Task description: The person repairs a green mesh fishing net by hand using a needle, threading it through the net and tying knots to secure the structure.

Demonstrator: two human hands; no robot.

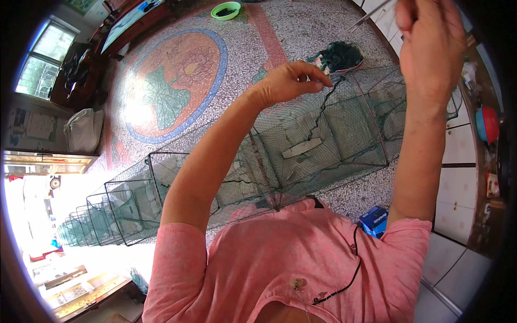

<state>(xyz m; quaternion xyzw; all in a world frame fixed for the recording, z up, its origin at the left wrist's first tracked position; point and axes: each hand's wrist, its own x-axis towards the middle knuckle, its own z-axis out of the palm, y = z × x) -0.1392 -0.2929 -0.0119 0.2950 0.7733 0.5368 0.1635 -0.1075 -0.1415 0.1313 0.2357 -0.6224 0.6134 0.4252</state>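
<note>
My left hand [299, 82] is held over a long green mesh net trap [344, 121] with dark square frames, its thumb and forefinger closed together. Whatever lies between them is too small to make out. A dark cord [322, 116] runs near these fingertips, down to a pale flat oblong piece [302, 148] on the mesh. My right hand [431, 40] is raised at the upper right with curled fingers, partly cut off by the picture's edge. Beside them slants a thin metal rod [371, 16], seemingly held in this hand. The trap stretches across my front toward the lower left.
A dark green net bundle [340, 57] lies on the speckled floor beyond the trap. Farther off stands a light green basin [225, 11] with dark contents. White cabinets [456, 185] line the right side, with a red bowl [489, 124] above. A blue box [374, 220] sits near my right side.
</note>
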